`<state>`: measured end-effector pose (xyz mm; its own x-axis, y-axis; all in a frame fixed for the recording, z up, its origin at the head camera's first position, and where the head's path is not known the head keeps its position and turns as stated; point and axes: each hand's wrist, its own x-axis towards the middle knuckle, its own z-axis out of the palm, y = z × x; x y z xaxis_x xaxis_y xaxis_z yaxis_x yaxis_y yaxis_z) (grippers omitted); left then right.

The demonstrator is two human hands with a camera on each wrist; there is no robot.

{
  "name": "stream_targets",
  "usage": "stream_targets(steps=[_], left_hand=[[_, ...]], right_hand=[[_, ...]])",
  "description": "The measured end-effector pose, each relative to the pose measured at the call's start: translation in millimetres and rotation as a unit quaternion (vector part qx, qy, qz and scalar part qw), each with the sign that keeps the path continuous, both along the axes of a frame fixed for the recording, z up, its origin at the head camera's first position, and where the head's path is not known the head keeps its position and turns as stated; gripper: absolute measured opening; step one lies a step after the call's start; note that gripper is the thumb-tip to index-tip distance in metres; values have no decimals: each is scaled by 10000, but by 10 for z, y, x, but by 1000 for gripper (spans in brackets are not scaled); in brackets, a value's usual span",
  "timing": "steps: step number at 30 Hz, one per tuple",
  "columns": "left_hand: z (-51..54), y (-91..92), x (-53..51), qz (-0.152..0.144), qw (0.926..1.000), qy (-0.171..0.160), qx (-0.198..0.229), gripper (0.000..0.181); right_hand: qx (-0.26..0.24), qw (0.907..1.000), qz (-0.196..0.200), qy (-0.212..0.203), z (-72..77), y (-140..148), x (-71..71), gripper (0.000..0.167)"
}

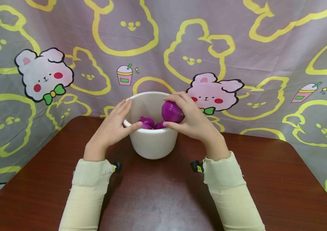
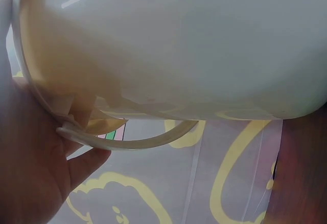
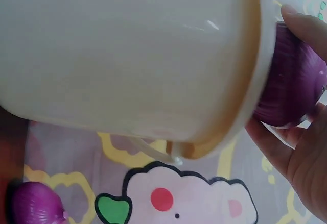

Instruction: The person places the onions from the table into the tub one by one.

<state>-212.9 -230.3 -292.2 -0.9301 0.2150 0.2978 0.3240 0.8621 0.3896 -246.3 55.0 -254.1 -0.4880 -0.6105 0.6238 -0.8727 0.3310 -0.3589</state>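
A white bucket [image 1: 153, 144] stands upright on the table, with several purple onions [image 1: 147, 122] inside. My left hand [image 1: 112, 126] grips the bucket's left rim, its thumb over the near edge. In the left wrist view, the bucket's handle [image 2: 148, 143] hangs beside the fingers of that hand. My right hand [image 1: 193, 120] holds another purple onion [image 1: 171, 111] at the right rim, level with the opening. The right wrist view shows this held onion [image 3: 294, 78] between thumb and fingers, against the rim. The lower part of the bucket's inside is hidden.
One more purple onion [image 3: 37, 203] lies outside the bucket, at the lower left of the right wrist view. The dark brown table [image 1: 140, 199] meets a patterned cloth [image 1: 157, 64] behind the bucket and at both sides.
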Motion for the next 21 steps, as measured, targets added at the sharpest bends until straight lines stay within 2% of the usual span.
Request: stream_targets(steps=[6, 15, 21], left_hand=[[-2, 3, 2, -3, 10000, 30, -1, 101], [-13, -1, -7, -30, 10000, 51, 8, 101], [-19, -1, -10, -26, 10000, 64, -1, 101]], right_hand=[[183, 9997, 77, 118, -39, -104, -32, 64], [428, 9990, 82, -58, -94, -166, -69, 60], [691, 9975, -122, 40, -110, -131, -53, 55]])
